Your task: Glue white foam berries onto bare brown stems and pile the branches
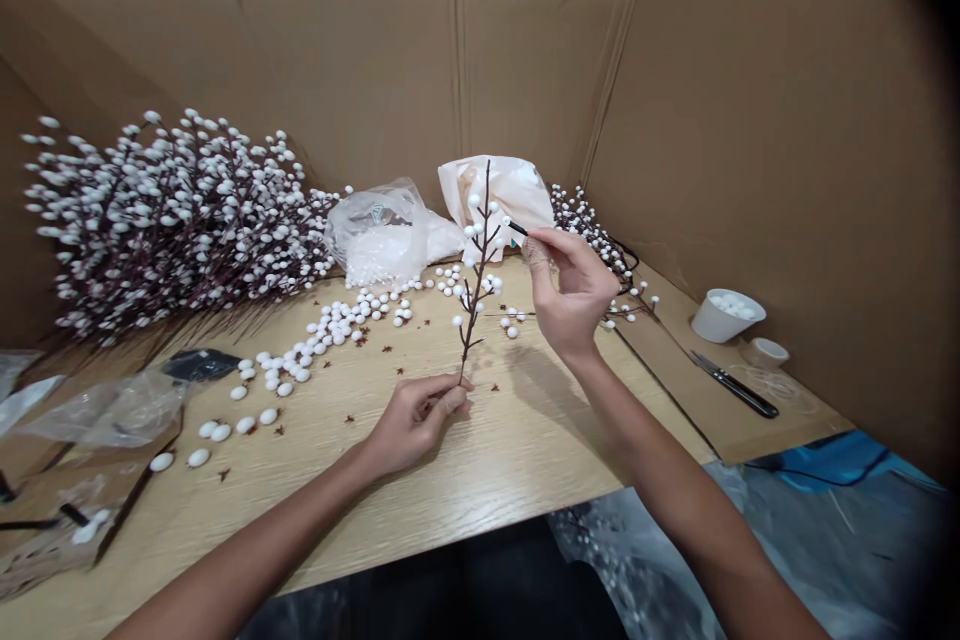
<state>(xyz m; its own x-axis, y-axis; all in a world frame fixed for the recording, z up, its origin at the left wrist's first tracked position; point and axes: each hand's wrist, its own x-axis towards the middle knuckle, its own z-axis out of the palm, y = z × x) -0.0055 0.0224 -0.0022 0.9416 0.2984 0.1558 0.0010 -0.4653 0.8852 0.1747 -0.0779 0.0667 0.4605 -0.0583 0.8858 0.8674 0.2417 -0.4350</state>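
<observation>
My left hand point(424, 417) is closed around the lower stem of a brown artificial branch point(478, 290), which stands nearly upright above the table. White berries sit on several of its twigs, while the top and some lower twigs are bare. Between the thumb and fingers of my right hand point(574, 285) is a thin black stick point(518, 229). Its tip points left at the branch's upper twigs, with a white berry point(506, 221) at or just behind the tip; I cannot tell whether they touch. Loose white berries point(337, 330) lie spread over the table left of the branch.
A large bundle of berry branches point(187, 220) fills the back left, beside a clear plastic bag point(382, 230). More branches point(581, 215) lie behind my right hand. On the right are a white cup point(724, 318) of berries, a tape roll point(768, 352) and a black-handled knife point(739, 390). Cardboard walls point(345, 70) surround the table.
</observation>
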